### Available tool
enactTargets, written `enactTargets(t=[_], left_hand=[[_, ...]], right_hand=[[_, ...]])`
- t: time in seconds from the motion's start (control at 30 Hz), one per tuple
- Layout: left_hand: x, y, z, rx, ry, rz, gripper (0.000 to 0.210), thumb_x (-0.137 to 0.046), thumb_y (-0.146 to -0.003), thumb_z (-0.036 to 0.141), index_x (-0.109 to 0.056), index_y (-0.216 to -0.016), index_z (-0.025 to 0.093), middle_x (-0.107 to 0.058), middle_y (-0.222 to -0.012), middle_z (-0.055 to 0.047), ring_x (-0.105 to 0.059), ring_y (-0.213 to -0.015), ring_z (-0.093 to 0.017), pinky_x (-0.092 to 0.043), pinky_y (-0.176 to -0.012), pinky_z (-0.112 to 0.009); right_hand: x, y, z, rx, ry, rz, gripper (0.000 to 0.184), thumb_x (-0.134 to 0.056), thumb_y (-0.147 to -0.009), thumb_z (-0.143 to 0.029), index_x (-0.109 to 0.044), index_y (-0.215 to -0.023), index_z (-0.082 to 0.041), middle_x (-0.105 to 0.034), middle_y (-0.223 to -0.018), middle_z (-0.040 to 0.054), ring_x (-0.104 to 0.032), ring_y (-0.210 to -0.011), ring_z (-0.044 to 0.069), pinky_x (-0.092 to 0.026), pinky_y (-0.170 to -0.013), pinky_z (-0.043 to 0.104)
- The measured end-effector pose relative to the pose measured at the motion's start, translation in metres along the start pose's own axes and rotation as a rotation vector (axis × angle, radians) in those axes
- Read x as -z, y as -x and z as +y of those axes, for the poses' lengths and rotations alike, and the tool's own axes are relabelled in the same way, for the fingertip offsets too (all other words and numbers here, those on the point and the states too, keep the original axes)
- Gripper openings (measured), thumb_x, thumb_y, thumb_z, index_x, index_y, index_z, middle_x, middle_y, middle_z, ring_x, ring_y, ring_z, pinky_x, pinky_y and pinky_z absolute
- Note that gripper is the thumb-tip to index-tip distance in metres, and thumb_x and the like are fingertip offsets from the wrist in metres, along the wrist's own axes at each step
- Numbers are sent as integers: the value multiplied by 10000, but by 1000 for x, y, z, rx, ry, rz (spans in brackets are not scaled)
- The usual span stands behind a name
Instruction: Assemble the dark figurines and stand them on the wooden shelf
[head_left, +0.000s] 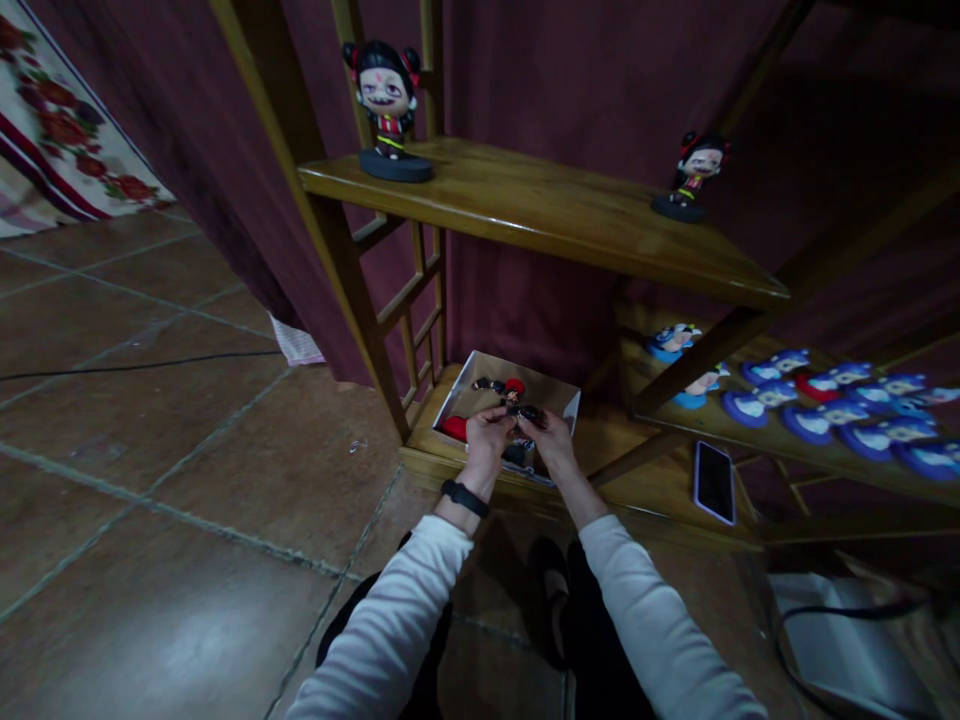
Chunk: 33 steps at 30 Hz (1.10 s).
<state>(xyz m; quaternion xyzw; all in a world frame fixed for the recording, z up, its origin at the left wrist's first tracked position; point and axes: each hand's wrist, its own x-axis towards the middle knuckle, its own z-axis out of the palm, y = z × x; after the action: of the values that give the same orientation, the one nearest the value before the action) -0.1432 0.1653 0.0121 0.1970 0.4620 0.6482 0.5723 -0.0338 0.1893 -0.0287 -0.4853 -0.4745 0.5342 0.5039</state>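
Note:
Over a shallow open cardboard box (568, 405), my left hand (489, 438) and my right hand (550, 440) are close together. Between their fingertips they grip a small dark figurine (531, 413); its details are too small to make out. Inside the box lie a red and black figurine (514, 388), a smaller dark piece (487, 384) and a red item (455, 427) left of my left hand. Other dark pieces below the hands are partly hidden.
The box sits on the low shelf of a wooden stand (637, 460). On the board above stand a large figurine (384, 110) and a smaller one (697, 175). At right are several blue figurines (825, 415) and a phone (714, 483). A cable (142, 367) crosses the floor.

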Motion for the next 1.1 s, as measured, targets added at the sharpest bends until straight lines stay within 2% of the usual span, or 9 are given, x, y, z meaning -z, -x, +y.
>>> enactTargets(t=[0.13,0.33,0.5,0.67,0.77,0.87,0.97,1.1], left_hand=[[1,-1,-1,48,30,6,196,-759,-513,156,-666,-670,82,-609,-534,-7,-488,-433,-66,-393,-449,-197],[8,-3,10,241,11,25,177,-740,-546,119,-663,-704,104,-621,-565,-12,-544,-471,-83,-467,-529,-224],[11,-3,16,267,5,-12,153,-726,-588,111,-665,-729,104,-653,-633,-42,-574,-520,-96,-485,-556,-226],[14,1,15,294,13,-23,85,-685,-648,92,-644,-721,109,-652,-637,-41,-581,-525,-95,-494,-561,-224],[19,11,14,296,-10,-42,54,-677,-672,99,-642,-710,114,-639,-613,-38,-583,-534,-93,-508,-599,-229],[26,25,14,298,-54,-50,73,-694,-668,100,-641,-716,117,-641,-628,-40,-588,-544,-92,-517,-618,-232],[32,44,13,324,-74,-53,86,-689,-674,85,-632,-731,116,-633,-619,-30,-578,-521,-80,-520,-603,-223],[36,75,10,385,-78,-77,64,-647,-709,59,-613,-729,109,-627,-607,-27,-569,-498,-71,-519,-583,-208]], right_hand=[[-3,0,0,11,51,1,300,-700,-616,-374,-631,-834,-179,-685,-826,19,-618,-753,169,-502,-728,320],[-7,4,-11,-12,-1,-21,316,-719,-581,-344,-632,-839,-184,-691,-847,25,-615,-821,176,-476,-768,311],[-3,10,-20,-61,-110,-38,299,-699,-607,-315,-640,-874,-196,-680,-802,16,-615,-786,173,-482,-731,306],[-1,20,-24,-106,-259,-54,318,-700,-616,-315,-637,-905,-198,-678,-913,33,-621,-876,183,-491,-794,331],[0,33,-28,-137,-294,-62,317,-716,-602,-311,-641,-887,-195,-677,-941,40,-624,-895,192,-497,-821,353],[3,54,-33,-167,-318,-85,323,-732,-591,-301,-646,-884,-197,-681,-899,33,-636,-831,179,-510,-810,358],[9,78,-37,-190,-342,-121,324,-733,-603,-300,-648,-897,-193,-684,-835,25,-636,-752,150,-516,-803,351],[19,113,-38,-212,-415,-130,296,-731,-618,-290,-643,-883,-192,-689,-842,27,-640,-759,141,-510,-832,357]])
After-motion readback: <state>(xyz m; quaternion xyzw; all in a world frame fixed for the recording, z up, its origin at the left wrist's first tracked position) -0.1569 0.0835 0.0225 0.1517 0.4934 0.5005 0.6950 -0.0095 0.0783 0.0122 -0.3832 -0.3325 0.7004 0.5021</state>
